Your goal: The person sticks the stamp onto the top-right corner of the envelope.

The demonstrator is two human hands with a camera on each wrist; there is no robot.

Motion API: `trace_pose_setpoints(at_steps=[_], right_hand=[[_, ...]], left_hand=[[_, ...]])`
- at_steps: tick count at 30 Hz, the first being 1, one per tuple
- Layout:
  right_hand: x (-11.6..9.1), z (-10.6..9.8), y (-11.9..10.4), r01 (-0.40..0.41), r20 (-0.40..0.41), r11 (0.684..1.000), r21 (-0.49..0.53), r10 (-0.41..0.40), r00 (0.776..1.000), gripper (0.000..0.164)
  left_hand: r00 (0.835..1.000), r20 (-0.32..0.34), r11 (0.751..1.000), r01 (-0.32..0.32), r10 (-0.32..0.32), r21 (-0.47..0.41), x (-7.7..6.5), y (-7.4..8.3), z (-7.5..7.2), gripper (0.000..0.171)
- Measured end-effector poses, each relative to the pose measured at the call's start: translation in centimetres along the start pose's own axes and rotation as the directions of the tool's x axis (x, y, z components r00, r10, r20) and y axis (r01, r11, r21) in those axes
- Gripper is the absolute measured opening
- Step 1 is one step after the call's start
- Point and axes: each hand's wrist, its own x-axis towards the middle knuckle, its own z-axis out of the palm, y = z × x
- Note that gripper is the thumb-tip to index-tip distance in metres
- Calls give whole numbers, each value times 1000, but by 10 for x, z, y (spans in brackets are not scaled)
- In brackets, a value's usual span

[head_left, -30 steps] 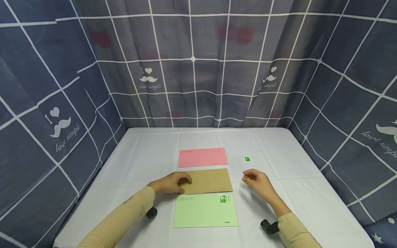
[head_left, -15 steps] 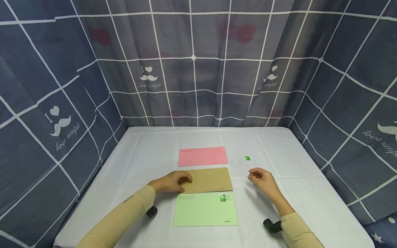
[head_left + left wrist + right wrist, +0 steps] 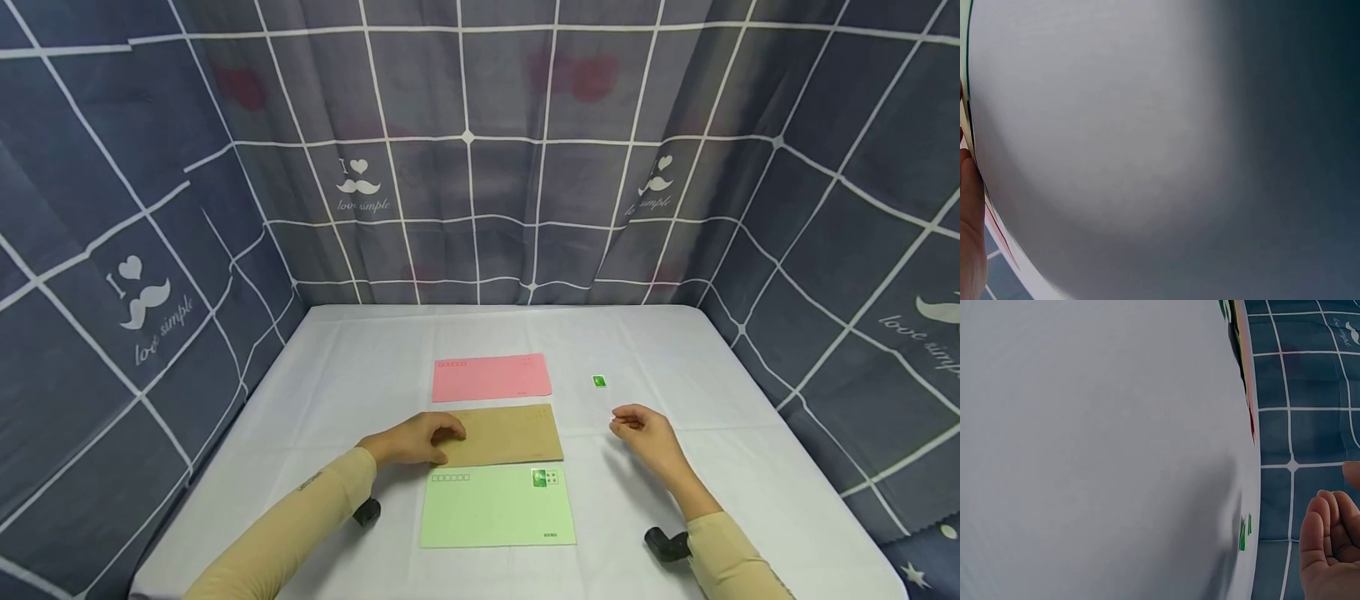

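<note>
My left hand (image 3: 415, 440) rests on the left end of a brown envelope (image 3: 508, 435), with thumb and curved fingers apart on its surface. Just below lies a light green envelope (image 3: 495, 512), bearing a green stamp (image 3: 539, 478) at its upper right. A pink envelope (image 3: 491, 378) lies above the brown one. My right hand (image 3: 651, 433) hovers over the white table, its fingers loosely curled. Nothing held is plainly visible there. A small green stamp (image 3: 599, 381) lies on the table just beyond the right fingertips. In the right wrist view, thumb and fingers (image 3: 1314, 531) stand apart.
A white cloth covers the table (image 3: 360, 350). Dark grid-patterned curtains (image 3: 495, 183) stand behind it and along both sides. Each wrist carries a black camera mount (image 3: 666, 544).
My right hand has moved to the right and slightly up, away from the envelopes. The left hand stays on the brown envelope. The envelopes and the loose stamp keep their places.
</note>
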Motion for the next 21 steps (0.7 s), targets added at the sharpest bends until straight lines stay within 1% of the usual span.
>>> trace_pose_setpoints(at_steps=[4, 12, 21], right_hand=[[0, -5, 2, -16, 7, 1000, -11, 16, 1000, 30], [3, -14, 6, -35, -12, 998, -58, 34, 999, 32], [8, -22, 11, -18, -9, 994, -110, 17, 1000, 32]], left_hand=[[1000, 3, 1000, -3, 3, -2, 0, 1, -1, 41], [1000, -7, 1000, 4, -5, -16, -1, -1, 0, 43], [1000, -6, 1000, 3, -3, -15, -1, 0, 0, 45]])
